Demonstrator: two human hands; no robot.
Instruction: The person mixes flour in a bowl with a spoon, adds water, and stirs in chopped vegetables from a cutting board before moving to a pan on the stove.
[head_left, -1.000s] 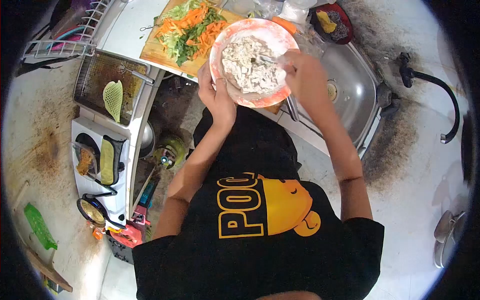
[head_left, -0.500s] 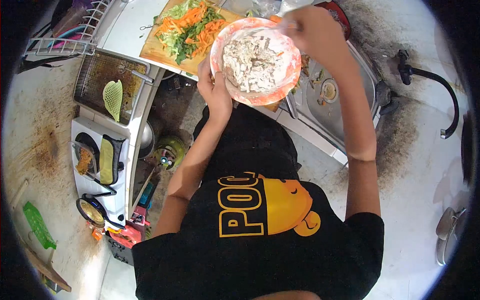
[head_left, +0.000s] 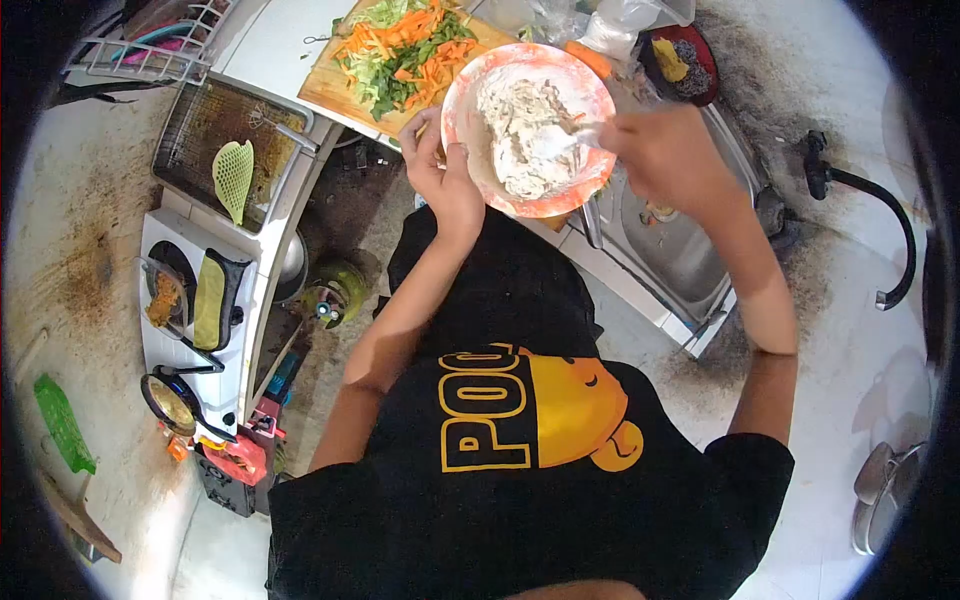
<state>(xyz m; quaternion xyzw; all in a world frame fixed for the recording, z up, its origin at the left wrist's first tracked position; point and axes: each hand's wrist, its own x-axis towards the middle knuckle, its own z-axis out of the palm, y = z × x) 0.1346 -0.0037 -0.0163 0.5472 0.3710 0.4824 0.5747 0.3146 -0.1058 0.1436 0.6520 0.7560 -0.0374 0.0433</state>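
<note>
A red-and-white bowl (head_left: 596, 88) holds a pale, floury mixture (head_left: 520, 110) with shredded bits in it. My left hand (head_left: 447, 188) grips the bowl's left side, thumb near the rim and fingers beneath it. Closed around the handle of a spoon (head_left: 572, 142), my right hand (head_left: 668, 155) is at the bowl's right rim. The spoon's coated end is down in the mixture and somewhat blurred, so its exact shape is hard to make out. Behind the bowl, a wooden cutting board (head_left: 325, 92) carries shredded carrot and chopped greens (head_left: 405, 55).
To the right lies a metal sink (head_left: 690, 245) under a black faucet (head_left: 818, 165). A knife handle (head_left: 592, 225) juts out below the bowl. Plastic bags (head_left: 615, 30) and a dark red dish (head_left: 700, 70) sit behind. At left are an oily tray (head_left: 185, 135) and a stove (head_left: 165, 225).
My right hand has come down and right, bringing the spoon from above the bowl into the mixture. The mixture looks wetter and more heaped. Bowl and left hand appear slightly further right.
</note>
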